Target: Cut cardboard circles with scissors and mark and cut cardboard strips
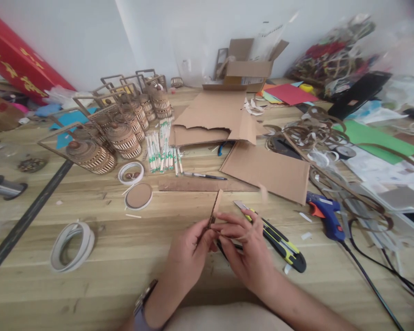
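Near the table's front edge, my left hand (189, 257) is closed around a narrow cardboard strip (216, 206), whose corrugated edge shows and which points away from me. My right hand (246, 250) meets it there, fingers pinched on a thin tan strip (239, 236) that is partly blurred. Below the fingers, a dark object (227, 250) is mostly hidden, so its kind is unclear. Just right of my right hand lies a yellow-and-black utility knife (279, 239) with its blade out. Beyond the hands rest a long brown flat strip (193, 185) and a black pen (205, 175).
Several lidded, handled baskets (124, 138) stand at the left behind white tape rolls (72, 246) and a round cardboard disc (138, 196). Wrapped sticks (158, 147) and cardboard sheets (265, 170) lie mid-table. A blue glue gun (326, 216) with its cord and coiled brown strips (317, 128) crowd the right.
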The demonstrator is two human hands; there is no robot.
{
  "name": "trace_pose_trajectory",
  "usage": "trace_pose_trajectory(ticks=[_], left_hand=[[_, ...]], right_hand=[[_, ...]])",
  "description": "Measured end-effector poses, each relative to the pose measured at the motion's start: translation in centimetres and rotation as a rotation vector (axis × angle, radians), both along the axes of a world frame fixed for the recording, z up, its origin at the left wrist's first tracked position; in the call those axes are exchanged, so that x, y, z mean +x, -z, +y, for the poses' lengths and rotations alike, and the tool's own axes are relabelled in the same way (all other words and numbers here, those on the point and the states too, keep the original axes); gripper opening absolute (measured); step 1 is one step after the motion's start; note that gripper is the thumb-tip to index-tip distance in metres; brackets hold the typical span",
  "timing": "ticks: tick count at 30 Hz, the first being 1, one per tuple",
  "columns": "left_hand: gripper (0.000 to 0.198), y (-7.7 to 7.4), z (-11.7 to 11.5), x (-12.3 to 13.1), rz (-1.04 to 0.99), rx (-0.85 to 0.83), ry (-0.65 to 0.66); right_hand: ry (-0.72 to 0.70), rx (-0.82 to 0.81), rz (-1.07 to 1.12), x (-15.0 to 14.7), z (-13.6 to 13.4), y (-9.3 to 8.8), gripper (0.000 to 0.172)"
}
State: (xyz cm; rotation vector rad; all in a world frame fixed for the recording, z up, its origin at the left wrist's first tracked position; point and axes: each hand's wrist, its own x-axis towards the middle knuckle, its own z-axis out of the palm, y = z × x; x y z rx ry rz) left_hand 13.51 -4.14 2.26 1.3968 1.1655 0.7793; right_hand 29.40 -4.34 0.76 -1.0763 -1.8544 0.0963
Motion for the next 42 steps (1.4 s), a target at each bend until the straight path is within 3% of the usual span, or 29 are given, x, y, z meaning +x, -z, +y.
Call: trace_pose_trajectory(ticks=[8, 18, 24, 31, 35, 42], left_hand=[[0.038, -0.4, -0.3, -0.3, 0.126, 0.092, -0.018], [0.042, -0.2, 0.2, -0.2, 0.045, 0.008, -0.015], [0.039, -0.4, 0.0, -0.3, 0.128, 0.088, -0.037], [0.038, -0.5, 0.2, -0.5, 0.058, 0.051, 0.032], [0.038, -0.8, 0.5, -0.7, 0.151, 0.029, 0.034], [0.037, -1.2, 0.2, -0.6, 0.223, 0.106, -0.016]], right_hand=[[-0.003, 0.014, -0.002, 0.3, 0.4, -0.3, 0.016], [-0.004, -0.001, 0.014, 0.2, 0.2, -0.1, 0.013], [0.008, 0.028, -0.002, 0.3, 0.3, 0.1, 0.015], [0.032, -0.019, 0.065, 0.6, 0.4, -0.2, 0.018], [-0.03, 0.041, 0.001, 0.3, 0.2, -0.1, 0.019], [0.024, 0.03, -0.023, 0.3, 0.4, 0.1, 0.02]])
